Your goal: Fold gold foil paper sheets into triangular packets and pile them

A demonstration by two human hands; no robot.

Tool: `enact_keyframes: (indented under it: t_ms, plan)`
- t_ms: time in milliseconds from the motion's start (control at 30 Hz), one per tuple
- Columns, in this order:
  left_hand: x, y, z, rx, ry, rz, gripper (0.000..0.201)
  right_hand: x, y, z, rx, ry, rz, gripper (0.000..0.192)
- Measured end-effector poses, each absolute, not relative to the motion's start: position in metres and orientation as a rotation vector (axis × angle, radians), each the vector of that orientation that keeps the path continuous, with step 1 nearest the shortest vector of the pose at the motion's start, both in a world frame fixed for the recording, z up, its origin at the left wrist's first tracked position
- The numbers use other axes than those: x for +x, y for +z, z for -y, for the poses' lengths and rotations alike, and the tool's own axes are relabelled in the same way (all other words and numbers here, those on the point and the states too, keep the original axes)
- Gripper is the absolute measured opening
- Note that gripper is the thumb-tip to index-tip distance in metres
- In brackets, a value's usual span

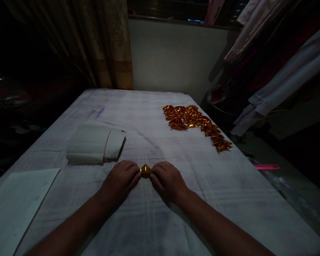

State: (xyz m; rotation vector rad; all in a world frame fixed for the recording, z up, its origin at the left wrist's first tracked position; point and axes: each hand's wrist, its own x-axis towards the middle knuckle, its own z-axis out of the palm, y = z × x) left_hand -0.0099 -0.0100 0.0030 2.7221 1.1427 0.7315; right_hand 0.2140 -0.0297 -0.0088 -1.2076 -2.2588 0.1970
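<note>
A small piece of folded gold foil paper [145, 170] with a peaked middle sits between my two hands, just above or on the cloth. My left hand [123, 176] pinches its left end, fingers closed. From the other side, my right hand [167, 179] pinches the right end the same way. Both ends of the folded piece are hidden by my fingers. Farther back on the right lies a cluster of similar shiny gold folded pieces [185, 115], with a row of them trailing toward the near right edge.
A pale checked cloth [154, 217] covers the broad surface. Left of my hands lies a folded greyish paper packet [88, 145] with a band; a white sheet [21, 202] is at near left. Clothes [288, 81] hang at right, a curtain [106, 42] at back left.
</note>
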Motion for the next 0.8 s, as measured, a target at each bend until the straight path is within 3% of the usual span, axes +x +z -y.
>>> enact_keyframes:
  t_ms: [467,667,800]
  plan:
    - [0.002,0.001,0.011,2.595,0.707,-1.427,0.024,0.201,-0.005,0.023,-1.491,0.198,2.142,0.013]
    - [0.002,0.003,0.013,2.632,0.738,-1.339,0.019,0.202,-0.008,0.025,-1.446,0.120,2.268,0.011]
    - [-0.001,0.002,0.014,2.619,0.764,-1.250,0.018,0.205,-0.006,0.029,-1.394,0.138,2.317,0.021]
